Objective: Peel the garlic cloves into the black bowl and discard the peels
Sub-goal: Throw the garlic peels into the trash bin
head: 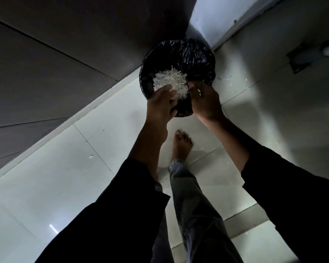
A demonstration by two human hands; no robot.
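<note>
A heap of white garlic peels (pixel 169 83) sits over the opening of a round bin lined with a black plastic bag (pixel 194 54), which stands on the floor against the wall. My left hand (pixel 160 105) holds the heap from the near left, with its fingers lying over the peels. My right hand (pixel 204 100) is at the heap's right side, fingers curled in against the peels above the bin's near rim. The black bowl and the garlic cloves are out of view.
I stand on pale floor tiles (pixel 112 133), one bare foot (pixel 181 145) just short of the bin. A dark wall or cabinet (pixel 55 63) runs along the left. A small dark fitting (pixel 300 59) lies on the floor at the far right. White scraps (pixel 228 79) lie right of the bin.
</note>
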